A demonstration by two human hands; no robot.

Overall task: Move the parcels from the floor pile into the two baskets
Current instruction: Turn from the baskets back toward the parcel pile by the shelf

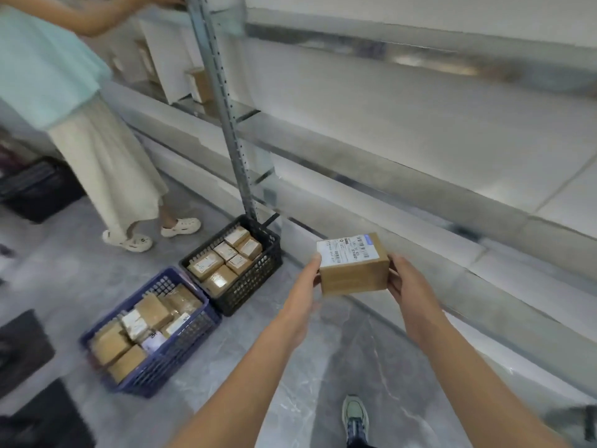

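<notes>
A small brown cardboard parcel [353,266] with a white shipping label on top is held in the air between both hands. My left hand [302,295] grips its left side and my right hand [410,292] grips its right side. To the left on the floor stand two plastic baskets side by side. The black basket [255,279] holds several brown parcels in neat rows. The blue basket [181,357] in front of it holds several parcels stacked loosely. No floor pile is in view.
A metal shelving rack with an upright post [226,111] and white shelves runs along the right. Another person [80,130] in a pale skirt and white clogs stands at the left, reaching to the rack. Dark crates [35,192] sit at the far left. My shoe [355,418] is below.
</notes>
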